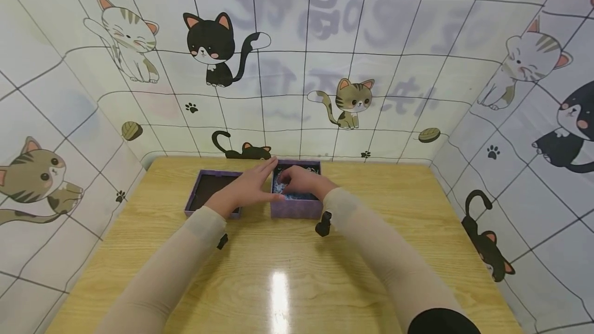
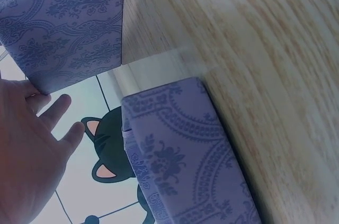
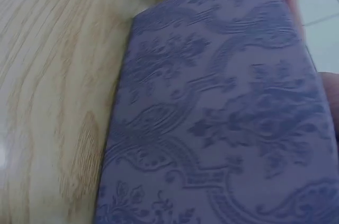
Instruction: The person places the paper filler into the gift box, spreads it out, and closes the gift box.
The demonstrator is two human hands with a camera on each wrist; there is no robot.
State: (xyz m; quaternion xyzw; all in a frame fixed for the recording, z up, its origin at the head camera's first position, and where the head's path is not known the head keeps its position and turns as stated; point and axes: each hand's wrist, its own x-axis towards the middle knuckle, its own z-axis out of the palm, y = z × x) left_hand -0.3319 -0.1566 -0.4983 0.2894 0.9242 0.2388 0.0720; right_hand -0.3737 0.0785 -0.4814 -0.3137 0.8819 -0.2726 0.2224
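Two purple patterned boxes stand side by side at the far middle of the wooden table (image 1: 287,272). The left tray (image 1: 211,192) has a dark inside and holds nothing. The right box (image 1: 297,206) holds blue and white shredded paper (image 1: 280,188). My left hand (image 1: 250,187) lies with straight fingers across the right box's left rim. My right hand (image 1: 299,182) is inside that box, its fingers curled into the shredded paper. The left wrist view shows my left hand (image 2: 32,150) flat beside a box wall (image 2: 63,23). A patterned box wall (image 3: 222,118) fills the right wrist view.
Panels printed with cartoon cats (image 1: 218,45) close in the table at the back and on both sides. Bare wood lies between the boxes and the near edge, with a bright glare spot (image 1: 278,287).
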